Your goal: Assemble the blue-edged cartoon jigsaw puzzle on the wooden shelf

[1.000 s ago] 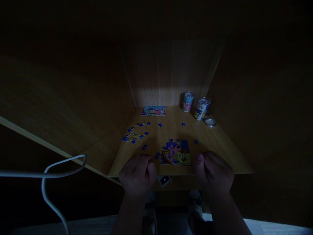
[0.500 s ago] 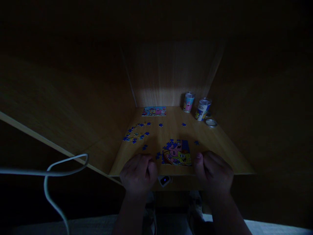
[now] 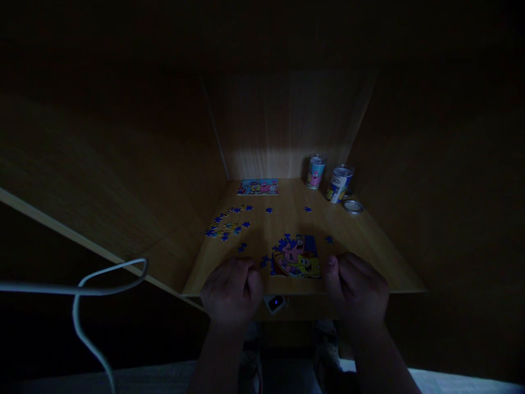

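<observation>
Pink-yellow-blue puzzle [image 3: 296,256], partly assembled, flat between curled hands.

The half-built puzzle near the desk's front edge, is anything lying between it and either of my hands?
Nothing visible does. The half-built puzzle lies between the left hand and right hand, with only bare desk on the right. On the left, a loose blue piece sits beside the puzzle's edge, not blocking it.

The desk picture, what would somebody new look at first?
Probably the bright half-built cartoon puzzle at the near edge of the lit wooden desk, between the curled left hand and right hand. Loose blue pieces lie scattered farther left, and two cartoon tins stand at the back right.
</observation>
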### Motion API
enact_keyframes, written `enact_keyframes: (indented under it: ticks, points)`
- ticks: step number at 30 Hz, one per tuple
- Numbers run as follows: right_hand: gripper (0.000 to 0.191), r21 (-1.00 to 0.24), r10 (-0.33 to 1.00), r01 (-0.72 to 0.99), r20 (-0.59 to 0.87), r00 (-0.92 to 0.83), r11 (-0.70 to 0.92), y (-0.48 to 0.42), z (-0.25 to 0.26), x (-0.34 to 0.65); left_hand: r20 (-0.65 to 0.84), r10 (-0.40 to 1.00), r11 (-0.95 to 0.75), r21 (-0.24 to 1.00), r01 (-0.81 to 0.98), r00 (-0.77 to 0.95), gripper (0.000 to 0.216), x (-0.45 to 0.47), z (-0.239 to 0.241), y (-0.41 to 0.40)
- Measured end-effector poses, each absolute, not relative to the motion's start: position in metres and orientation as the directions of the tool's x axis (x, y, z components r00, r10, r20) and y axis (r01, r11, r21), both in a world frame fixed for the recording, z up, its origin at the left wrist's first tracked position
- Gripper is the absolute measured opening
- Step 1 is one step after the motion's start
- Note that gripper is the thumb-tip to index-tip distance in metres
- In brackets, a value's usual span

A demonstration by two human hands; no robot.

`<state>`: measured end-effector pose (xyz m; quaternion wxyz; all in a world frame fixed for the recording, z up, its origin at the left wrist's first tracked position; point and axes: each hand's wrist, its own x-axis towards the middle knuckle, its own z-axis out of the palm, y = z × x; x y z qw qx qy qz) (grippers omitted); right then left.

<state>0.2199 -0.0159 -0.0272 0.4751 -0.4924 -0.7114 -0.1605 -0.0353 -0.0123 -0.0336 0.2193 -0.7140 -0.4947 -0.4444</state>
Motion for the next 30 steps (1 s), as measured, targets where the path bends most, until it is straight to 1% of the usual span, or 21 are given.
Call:
enact_keyframes:
  ticks: [6, 13, 18, 30]
  points:
    - [0.04, -0.241, 0.551, 0.853, 0.832, -0.064, 0.463, -0.0166, -0.0284, 0.2199, 0.865, 0.49, -0.416, 0.125, 0.901, 0.106, 0.019, -0.0321, -0.0275, -0.0115]
    - [0.042, -0.219, 0.543, 0.863, 0.837, -0.075, 0.456, -0.0155, -0.0271, 0.219, 0.854, 0.51, -0.42, 0.143, 0.896, 0.103, 0.02, -0.0312, -0.026, -0.0127]
    - [0.04, -0.218, 0.551, 0.869, 0.831, -0.074, 0.445, -0.0148, -0.031, 0.2201, 0.846, 0.525, -0.404, 0.156, 0.902, 0.089, 0.02, -0.0323, -0.0279, -0.0135]
    - [0.041, -0.221, 0.56, 0.868, 0.825, -0.076, 0.444, -0.0164, -0.0265, 0.2182, 0.86, 0.5, -0.412, 0.13, 0.902, 0.105, 0.02, -0.0308, -0.0251, -0.0122]
